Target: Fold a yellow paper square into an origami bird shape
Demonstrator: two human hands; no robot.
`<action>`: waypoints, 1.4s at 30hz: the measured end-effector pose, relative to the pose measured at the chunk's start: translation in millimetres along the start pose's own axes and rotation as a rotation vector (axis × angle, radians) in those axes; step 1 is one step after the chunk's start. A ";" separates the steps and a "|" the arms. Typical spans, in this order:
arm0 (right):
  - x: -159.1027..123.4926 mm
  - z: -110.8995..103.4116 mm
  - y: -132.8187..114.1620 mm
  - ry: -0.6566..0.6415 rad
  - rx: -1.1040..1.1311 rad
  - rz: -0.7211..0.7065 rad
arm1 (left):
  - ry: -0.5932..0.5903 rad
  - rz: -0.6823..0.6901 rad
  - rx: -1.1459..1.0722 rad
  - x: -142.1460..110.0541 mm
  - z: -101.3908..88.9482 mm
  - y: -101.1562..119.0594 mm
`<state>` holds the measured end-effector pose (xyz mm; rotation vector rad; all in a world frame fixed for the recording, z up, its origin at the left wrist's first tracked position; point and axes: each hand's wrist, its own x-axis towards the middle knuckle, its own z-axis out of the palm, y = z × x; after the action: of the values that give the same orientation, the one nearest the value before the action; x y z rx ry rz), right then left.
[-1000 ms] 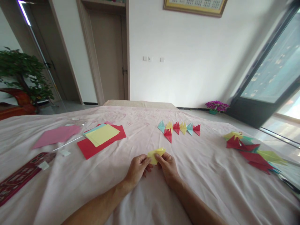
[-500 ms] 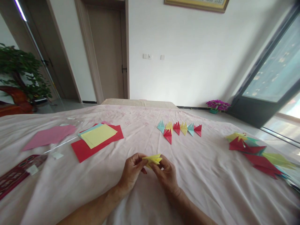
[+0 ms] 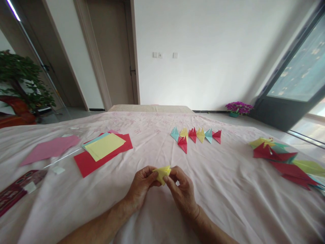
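Note:
A small folded yellow paper piece [image 3: 162, 174] is held up between both hands, low in the middle of the head view. My left hand [image 3: 142, 184] pinches its left end between thumb and fingers. At its right side, the thumb and fingers of my right hand [image 3: 183, 189] grip it. Beyond the hands, several small folded paper pieces in red [image 3: 192, 135], yellow [image 3: 200, 135] and light blue [image 3: 208, 136] lie in a row on the cloth. One more red folded piece [image 3: 182, 144] lies just in front of that row.
Flat sheets lie at left: a yellow sheet [image 3: 105, 146] over a red one [image 3: 88, 164], and pink paper [image 3: 50, 149] on clear plastic. A dark red printed package [image 3: 15, 191] is nearer. Larger folded papers [image 3: 274, 156] lie at right on the pink tablecloth [image 3: 223, 183].
The yellow folded paper has turned so that a broader flat face shows, pointing down. My right hand has shifted slightly to the right, and the camera view has tilted a little downward.

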<state>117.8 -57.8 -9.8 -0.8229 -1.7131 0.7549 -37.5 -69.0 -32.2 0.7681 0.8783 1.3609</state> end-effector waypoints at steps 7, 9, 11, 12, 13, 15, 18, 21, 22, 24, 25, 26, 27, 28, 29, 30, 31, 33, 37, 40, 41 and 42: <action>0.8 0.3 4.2 0.055 -0.011 -0.003 | -0.003 -0.039 0.010 0.2 -0.9 -2.1; 1.2 0.0 4.1 0.048 -0.007 0.007 | 0.002 -0.043 0.013 0.7 -1.4 -2.4; 1.5 -0.1 3.5 0.039 0.009 0.005 | 0.007 -0.048 0.008 1.3 -1.8 -2.3; 1.5 -0.1 3.2 0.033 0.022 0.003 | 0.007 -0.053 0.001 1.5 -1.8 -2.1; 1.5 0.0 3.0 0.023 0.037 0.001 | 0.007 -0.058 -0.007 1.6 -1.7 -1.8; 1.2 0.4 3.0 0.002 0.067 0.007 | 0.001 -0.067 -0.021 1.6 -1.4 -1.1; 0.2 1.0 3.8 -0.038 0.099 0.024 | -0.015 -0.074 -0.026 1.4 -1.0 -0.3; -1.3 1.2 4.3 -0.062 0.113 0.038 | -0.030 -0.075 -0.012 1.5 -1.1 0.0; -2.0 1.2 4.3 -0.069 0.118 0.044 | -0.034 -0.075 -0.008 1.6 -1.2 0.1; -3.1 1.2 4.1 -0.082 0.131 0.051 | -0.045 -0.077 -0.004 1.8 -1.2 0.2; -3.6 1.4 4.0 -0.087 0.135 0.052 | -0.050 -0.077 -0.003 1.8 -1.1 0.2; -3.9 1.6 3.9 -0.091 0.138 0.050 | -0.055 -0.078 -0.002 1.8 -1.0 0.1; -4.0 1.9 3.9 -0.093 0.139 0.050 | -0.061 -0.078 0.000 1.7 -0.8 0.0; -4.0 2.3 3.8 -0.092 0.141 0.052 | -0.064 -0.075 0.004 1.6 -0.5 -0.4; -3.9 2.8 3.6 -0.094 0.144 0.059 | -0.062 -0.068 0.010 1.3 -0.3 -0.9; -3.7 3.1 3.4 -0.094 0.151 0.070 | -0.055 -0.055 0.022 1.0 -0.1 -1.6; -3.6 3.4 3.1 -0.090 0.160 0.085 | -0.039 -0.036 0.041 0.6 0.0 -2.3; -3.5 3.4 2.2 -0.060 0.170 0.120 | 0.007 0.018 0.099 -0.7 0.1 -3.5; -3.5 1.4 0.6 -0.002 0.137 0.159 | 0.060 0.104 0.199 -3.2 0.5 -2.3; -2.5 0.7 1.3 0.001 0.160 0.199 | 0.018 0.105 0.197 -4.2 2.8 0.7; -2.0 0.9 2.1 0.011 0.195 0.234 | -0.011 0.096 0.192 -4.5 4.0 1.3; -1.5 1.2 3.0 0.027 0.239 0.275 | -0.041 0.085 0.187 -4.9 5.2 1.6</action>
<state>117.4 -57.5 -13.3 -0.9058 -1.4664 1.1066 -33.8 -73.5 -27.9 0.9834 0.9592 1.3452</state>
